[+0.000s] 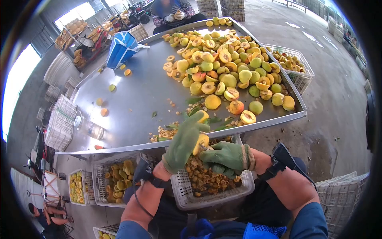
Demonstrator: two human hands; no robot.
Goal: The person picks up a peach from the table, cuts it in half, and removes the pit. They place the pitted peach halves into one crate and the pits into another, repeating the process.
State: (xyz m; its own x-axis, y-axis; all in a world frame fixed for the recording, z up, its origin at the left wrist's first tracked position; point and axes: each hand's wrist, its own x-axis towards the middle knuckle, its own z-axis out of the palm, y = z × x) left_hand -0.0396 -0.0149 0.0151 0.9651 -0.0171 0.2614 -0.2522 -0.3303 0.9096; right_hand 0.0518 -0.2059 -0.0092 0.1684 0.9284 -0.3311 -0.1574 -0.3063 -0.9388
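My left hand [182,143], in a green work glove, is closed on a cut yellow peach [201,142] above the table's front edge. Another yellow piece [203,116] shows at its fingertips, overlapping the table. My right hand [226,156], gloved alike, is closed just right of the held peach. A small metal tool [204,147] sticks out from its fingers against the cut flesh; its handle is hidden in the fist. Directly below both hands stands a white plastic crate [184,196] with brown peach pits [209,181] in it.
The metal table [137,103] has a raised rim and bears a big heap of whole and halved peaches [229,79]. Loose kernels [165,133], a blue bag [120,49] and a clear jar [89,126] lie on it. Crates of peach halves [119,179] stand lower left. A person [175,14] sits opposite.
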